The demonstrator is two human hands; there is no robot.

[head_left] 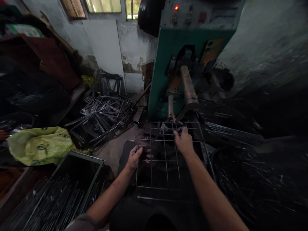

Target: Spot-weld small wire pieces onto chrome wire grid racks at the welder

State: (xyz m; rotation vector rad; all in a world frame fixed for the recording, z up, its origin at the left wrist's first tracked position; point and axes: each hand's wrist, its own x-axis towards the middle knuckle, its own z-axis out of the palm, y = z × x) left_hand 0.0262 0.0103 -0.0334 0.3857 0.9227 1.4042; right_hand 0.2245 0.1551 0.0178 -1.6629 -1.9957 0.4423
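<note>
A wire grid frame (151, 173) of thin rods lies flat in front of me, its far edge at the welding machine's copper electrodes (171, 107). My left hand (138, 155) holds the frame's left side rod, thumb on top and the other fingers spread beneath the wires. My right hand (184, 139) is closed at the upper part of the grid, pinching a lengthwise rod just below the electrode tips. That rod's near end reaches down among the cross wires.
The green machine (158, 73) stands ahead with a red light lit. Bent wire frames (103, 112) are piled at left, near a yellow-green sack (40, 146) and a bin (92, 157) by loose rods (53, 199). More rods (233, 131) lie right.
</note>
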